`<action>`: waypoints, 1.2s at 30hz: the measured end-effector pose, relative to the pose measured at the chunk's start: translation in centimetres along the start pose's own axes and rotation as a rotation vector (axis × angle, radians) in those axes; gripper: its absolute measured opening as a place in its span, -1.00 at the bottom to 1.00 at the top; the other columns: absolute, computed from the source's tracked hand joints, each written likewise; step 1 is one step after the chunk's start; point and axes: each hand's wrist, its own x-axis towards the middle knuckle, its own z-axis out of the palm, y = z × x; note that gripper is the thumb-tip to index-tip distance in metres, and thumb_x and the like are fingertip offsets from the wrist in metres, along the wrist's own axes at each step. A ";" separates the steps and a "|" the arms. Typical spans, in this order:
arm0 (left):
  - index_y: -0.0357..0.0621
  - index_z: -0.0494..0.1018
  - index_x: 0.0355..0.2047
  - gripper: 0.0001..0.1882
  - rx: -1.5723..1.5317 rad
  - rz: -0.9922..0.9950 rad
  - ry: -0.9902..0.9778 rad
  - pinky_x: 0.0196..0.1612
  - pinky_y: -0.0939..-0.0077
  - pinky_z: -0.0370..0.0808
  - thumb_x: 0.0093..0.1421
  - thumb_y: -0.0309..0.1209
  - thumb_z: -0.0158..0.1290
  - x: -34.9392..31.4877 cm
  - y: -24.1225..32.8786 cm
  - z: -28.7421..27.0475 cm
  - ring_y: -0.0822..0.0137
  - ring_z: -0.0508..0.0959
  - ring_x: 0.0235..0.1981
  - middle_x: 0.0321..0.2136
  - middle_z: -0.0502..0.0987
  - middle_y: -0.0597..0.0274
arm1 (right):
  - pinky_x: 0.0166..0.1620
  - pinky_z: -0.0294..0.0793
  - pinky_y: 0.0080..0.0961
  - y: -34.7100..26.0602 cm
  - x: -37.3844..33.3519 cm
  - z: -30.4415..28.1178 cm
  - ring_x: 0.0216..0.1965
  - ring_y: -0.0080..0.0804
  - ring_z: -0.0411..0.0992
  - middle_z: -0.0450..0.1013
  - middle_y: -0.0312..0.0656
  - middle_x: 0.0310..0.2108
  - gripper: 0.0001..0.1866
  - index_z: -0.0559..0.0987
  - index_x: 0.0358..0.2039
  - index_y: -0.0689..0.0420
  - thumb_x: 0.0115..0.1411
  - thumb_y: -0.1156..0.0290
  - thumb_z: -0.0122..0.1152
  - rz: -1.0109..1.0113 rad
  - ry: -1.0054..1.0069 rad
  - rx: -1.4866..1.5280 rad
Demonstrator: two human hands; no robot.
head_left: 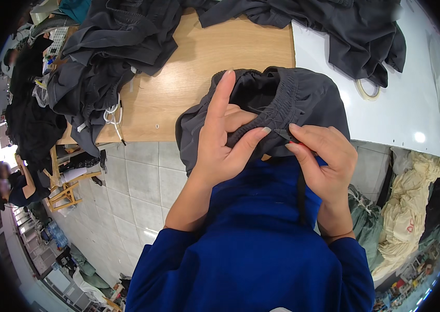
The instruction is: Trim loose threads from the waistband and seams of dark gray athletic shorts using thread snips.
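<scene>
A dark grey garment with a gathered elastic waistband (324, 96) lies bunched at the table's near edge, its waist opening facing up. My left hand (222, 140) grips the waistband between thumb and bent fingers, the index finger stretched out straight. At the right, my right hand (324, 156) pinches a small pointed tool (284, 134) with a dark, thin blade and a bit of red at the fingertips. The blade lies against the waistband, close to my left thumb. Most of the tool is hidden by my fingers.
Dark grey garments (121, 36) are heaped at the far left of the wooden table (199, 57), more (355, 31) at the far right. A tape roll (367, 90) lies on the white surface. White cords (113, 114) hang left. Cream cloth bundles (412, 208) stand right; another person (22, 179) is left.
</scene>
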 end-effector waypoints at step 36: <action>-0.14 -0.32 0.33 -0.16 -0.661 -0.495 -0.073 -0.06 0.58 0.44 0.18 -0.69 -0.06 0.1 1.0 -0.5 0.37 0.55 -0.18 -0.27 0.56 -0.10 | -0.42 0.32 -0.57 1.5 -0.9 -1.2 -0.50 -0.39 0.39 0.49 -0.25 -0.47 -0.64 0.64 -0.30 0.13 -0.22 0.50 0.38 -0.018 -0.031 -0.032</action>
